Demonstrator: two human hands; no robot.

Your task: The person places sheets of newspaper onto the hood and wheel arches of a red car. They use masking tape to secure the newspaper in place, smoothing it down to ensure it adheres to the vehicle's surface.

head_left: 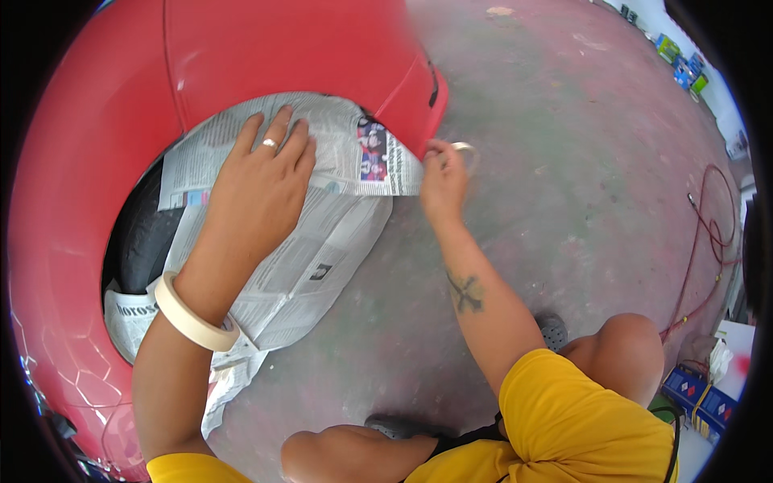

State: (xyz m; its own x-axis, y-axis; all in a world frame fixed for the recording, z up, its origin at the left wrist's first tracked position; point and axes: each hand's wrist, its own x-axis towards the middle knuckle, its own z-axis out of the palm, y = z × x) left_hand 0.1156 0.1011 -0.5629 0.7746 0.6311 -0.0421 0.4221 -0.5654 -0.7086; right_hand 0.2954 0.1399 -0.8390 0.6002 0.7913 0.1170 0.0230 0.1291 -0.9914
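Note:
My left hand (262, 173) lies flat with fingers spread on a newspaper sheet (334, 157), pressing it along the red car's wheel arch. A roll of masking tape (197, 322) hangs around my left wrist like a bracelet. At the sheet's right corner, by the lower edge of the red bodywork (282, 48), my right hand (444, 183) is closed. A second, blurred roll of tape (469, 154) shows at its fingers. More newspaper (322, 249) hangs over the wheel below. Part of the black tyre (153, 229) shows at the left.
Worn, stained concrete floor (580, 177) spreads to the right. A reddish hose (713, 229) coils on it near the wall. Blue boxes (696, 402) stand at lower right, and green and blue containers (684, 68) at the far right. My bent knees are close below.

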